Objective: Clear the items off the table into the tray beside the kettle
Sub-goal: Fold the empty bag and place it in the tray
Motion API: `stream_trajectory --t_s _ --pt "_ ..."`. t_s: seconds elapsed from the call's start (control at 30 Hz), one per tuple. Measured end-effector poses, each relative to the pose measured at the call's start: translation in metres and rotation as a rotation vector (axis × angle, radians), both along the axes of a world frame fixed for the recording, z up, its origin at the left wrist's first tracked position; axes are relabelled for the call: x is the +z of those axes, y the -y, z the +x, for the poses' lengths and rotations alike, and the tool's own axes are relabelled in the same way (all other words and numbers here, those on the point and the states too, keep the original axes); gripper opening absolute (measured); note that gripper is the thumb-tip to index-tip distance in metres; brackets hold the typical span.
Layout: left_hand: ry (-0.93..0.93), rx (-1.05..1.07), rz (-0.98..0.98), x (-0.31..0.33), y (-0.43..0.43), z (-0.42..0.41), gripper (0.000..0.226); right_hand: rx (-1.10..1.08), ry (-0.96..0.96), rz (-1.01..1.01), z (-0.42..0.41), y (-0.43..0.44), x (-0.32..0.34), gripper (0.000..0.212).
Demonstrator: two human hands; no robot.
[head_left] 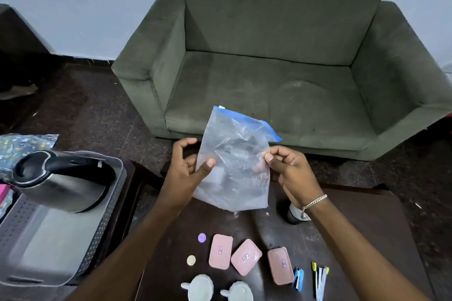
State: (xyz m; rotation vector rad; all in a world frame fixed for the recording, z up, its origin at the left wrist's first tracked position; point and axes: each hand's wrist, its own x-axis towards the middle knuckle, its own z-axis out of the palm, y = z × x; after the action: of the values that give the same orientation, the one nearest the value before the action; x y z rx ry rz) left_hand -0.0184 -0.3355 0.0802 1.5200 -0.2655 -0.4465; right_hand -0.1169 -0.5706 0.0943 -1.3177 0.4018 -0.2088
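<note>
Holding plastic bag (232, 164), apparently empty, in both hands.

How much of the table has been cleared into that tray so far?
Nothing looks done: the tray holds only the kettle. In hand: both hands, left hand and right hand, hold a clear zip bag above the table. Left: three pink boxes, two small discs, two white cups, a blue stapler.
</note>
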Motion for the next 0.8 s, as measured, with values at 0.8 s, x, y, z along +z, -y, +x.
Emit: stream_trajectory --t_s 0.8 --pt "-0.066 -0.289 -0.088 0.008 0.013 -0.004 0.047 -0.032 0.034 -0.049 0.007 0.04 0.012 0.032"
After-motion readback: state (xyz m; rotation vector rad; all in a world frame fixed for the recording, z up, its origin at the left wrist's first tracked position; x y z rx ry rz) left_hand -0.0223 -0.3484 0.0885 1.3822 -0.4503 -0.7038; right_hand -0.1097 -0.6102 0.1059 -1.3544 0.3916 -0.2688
